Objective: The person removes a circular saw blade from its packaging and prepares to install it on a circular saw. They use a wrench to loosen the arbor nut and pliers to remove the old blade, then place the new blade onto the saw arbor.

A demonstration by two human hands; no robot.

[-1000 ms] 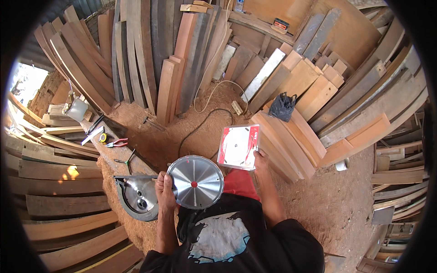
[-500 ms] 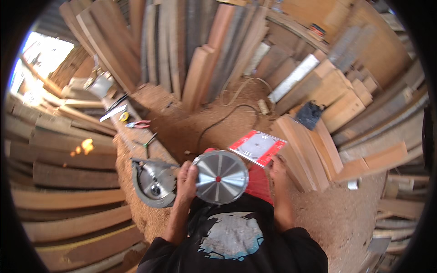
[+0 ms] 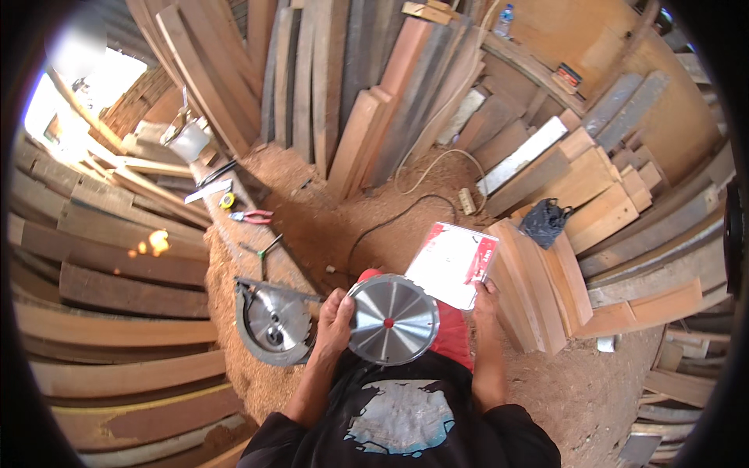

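My left hand (image 3: 334,320) grips the left edge of a round silver saw blade (image 3: 394,331) with a red centre. My right hand (image 3: 485,292) holds a flat white-and-red package (image 3: 437,261) by its lower right corner, just behind and right of the blade. A circular saw (image 3: 277,320), fitted with a blade, lies to the left of my left hand at the end of a dusty plank (image 3: 253,234). On that plank are red-handled pliers (image 3: 253,216), a yellow tape measure (image 3: 227,200), a square (image 3: 209,190) and a green-handled tool (image 3: 265,254).
Timber boards (image 3: 304,93) stand stacked ahead, with more piled on both sides (image 3: 133,324). A black plastic bag (image 3: 544,222) rests on boards at the right. A pale cable (image 3: 446,152), a dark cable (image 3: 406,204) and a power strip (image 3: 466,200) lie on the sawdust-covered floor (image 3: 569,398).
The package has moved closer to the blade and has changed its tilt; its corner is now behind the blade's rim. The whole view has shifted rightward as my head moved.
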